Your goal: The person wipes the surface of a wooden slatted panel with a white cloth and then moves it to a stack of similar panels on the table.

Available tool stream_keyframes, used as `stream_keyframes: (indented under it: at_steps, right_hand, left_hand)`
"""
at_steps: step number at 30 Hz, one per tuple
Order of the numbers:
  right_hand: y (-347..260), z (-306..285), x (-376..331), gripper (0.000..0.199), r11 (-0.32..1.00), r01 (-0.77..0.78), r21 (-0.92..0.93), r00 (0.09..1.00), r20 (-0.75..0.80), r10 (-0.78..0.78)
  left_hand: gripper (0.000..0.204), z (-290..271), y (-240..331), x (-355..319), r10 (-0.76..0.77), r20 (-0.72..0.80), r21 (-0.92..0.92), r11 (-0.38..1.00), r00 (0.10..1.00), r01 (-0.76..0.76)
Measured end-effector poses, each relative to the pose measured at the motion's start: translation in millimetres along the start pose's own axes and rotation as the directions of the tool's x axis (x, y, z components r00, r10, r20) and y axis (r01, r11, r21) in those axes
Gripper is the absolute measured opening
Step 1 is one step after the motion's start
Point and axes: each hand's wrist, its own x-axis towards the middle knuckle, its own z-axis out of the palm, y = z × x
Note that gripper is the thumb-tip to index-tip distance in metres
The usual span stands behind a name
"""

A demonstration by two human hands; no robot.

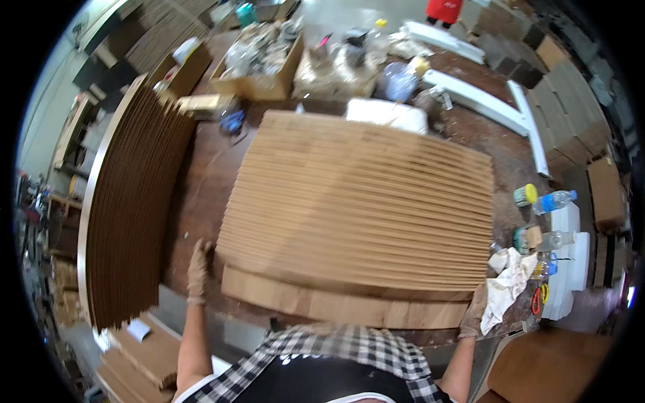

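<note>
The fanned stack of tan corrugated cardboard sheets (359,215) lay on the brown worktable (201,181), long axis left-right between the hands; left hand (197,269) and right hand (476,311) pressed flat against its near corners, equally near

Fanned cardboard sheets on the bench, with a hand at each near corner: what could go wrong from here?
1. The fanned cardboard sheets are staggered, so with the left hand and right hand only at the near corners, the fan may slide apart.
2. The white rag, small jars and plastic bottle crowd the right edge; a shifting sheet could knock them off.
</note>
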Motion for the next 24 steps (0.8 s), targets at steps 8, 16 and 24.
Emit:
stream_keyframes:
  at_steps: [8,16,24]
  right_hand:
    - [51,1,-31,0.055,0.991,-0.066,-0.118,0.995,-0.080,0.057]
    - [26,5,-44,0.052,0.857,-0.124,0.500,0.949,-0.193,0.250]
    - [-4,25,11,0.062,0.943,0.043,0.329,0.969,-0.243,0.040]
  left_hand:
    - [0.045,30,-2,-66,0.311,-0.137,0.862,0.506,0.940,-0.041]
    - [0.052,35,-34,-73,0.278,-0.290,0.518,0.850,0.916,-0.094]
    - [0.068,73,-7,-45,0.390,-0.109,0.742,0.644,0.914,-0.186]
